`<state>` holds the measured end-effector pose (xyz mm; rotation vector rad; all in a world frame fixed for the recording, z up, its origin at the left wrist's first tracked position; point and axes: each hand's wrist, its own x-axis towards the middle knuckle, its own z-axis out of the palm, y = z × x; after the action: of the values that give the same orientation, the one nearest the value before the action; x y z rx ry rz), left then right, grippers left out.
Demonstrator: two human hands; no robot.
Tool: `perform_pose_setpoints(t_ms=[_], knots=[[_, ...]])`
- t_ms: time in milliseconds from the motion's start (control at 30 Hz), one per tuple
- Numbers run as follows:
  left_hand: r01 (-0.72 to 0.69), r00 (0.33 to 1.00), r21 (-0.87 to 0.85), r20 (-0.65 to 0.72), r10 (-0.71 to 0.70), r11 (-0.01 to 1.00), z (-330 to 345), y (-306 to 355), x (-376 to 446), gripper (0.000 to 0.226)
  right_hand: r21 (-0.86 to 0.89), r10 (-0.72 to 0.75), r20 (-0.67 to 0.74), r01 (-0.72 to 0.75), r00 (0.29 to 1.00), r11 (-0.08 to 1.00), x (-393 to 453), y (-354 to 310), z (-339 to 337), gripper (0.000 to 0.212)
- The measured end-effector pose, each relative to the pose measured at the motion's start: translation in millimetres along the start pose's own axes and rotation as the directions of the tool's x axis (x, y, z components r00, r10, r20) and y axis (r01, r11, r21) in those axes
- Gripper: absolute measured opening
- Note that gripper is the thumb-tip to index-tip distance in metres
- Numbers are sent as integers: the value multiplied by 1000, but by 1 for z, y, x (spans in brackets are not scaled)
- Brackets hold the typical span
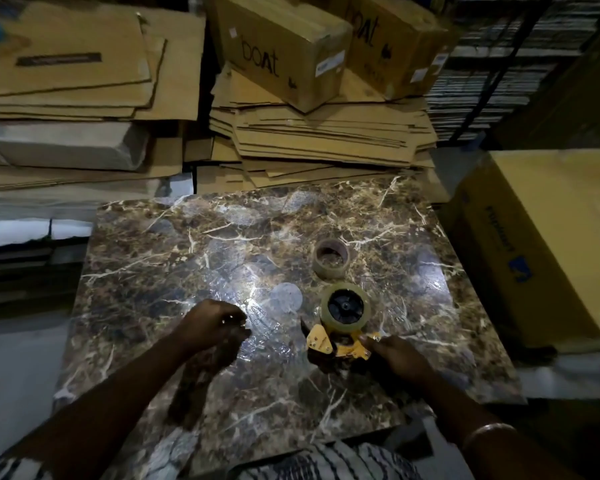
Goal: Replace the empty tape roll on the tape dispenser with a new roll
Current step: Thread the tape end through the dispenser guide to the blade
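A yellow tape dispenser lies on the marble-patterned table. A clear tape roll sits on its black hub. My right hand grips the dispenser at its near right end. An empty brown cardboard core stands on the table just beyond the dispenser, apart from it. My left hand hovers to the left of the dispenser with its fingers curled; something small glints between the fingertips, and I cannot tell what it is.
Stacks of flattened cardboard and closed brown boxes crowd the far side of the table. A large yellow box stands close to the table's right edge. Wrapped bundles sit at the left.
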<state>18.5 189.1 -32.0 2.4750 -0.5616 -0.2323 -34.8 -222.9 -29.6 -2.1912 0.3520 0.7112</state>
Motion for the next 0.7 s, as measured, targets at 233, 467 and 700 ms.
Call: perform_pose_setpoints(t_ms=[233,467,700], knots=[[277,960,-216,115,-257,936,72,90,11,30,30,2,27,-3,1000,1000,2,1,5,61],[633,766,-229,44,-642,740,117,168,-2,49,-12,-17,26,17,1000,1000,2,-1,2,66],[764,544,-430,29,-839,481,137,212,9,50,20,-2,56,1,998,1000,-2,0,2,63]])
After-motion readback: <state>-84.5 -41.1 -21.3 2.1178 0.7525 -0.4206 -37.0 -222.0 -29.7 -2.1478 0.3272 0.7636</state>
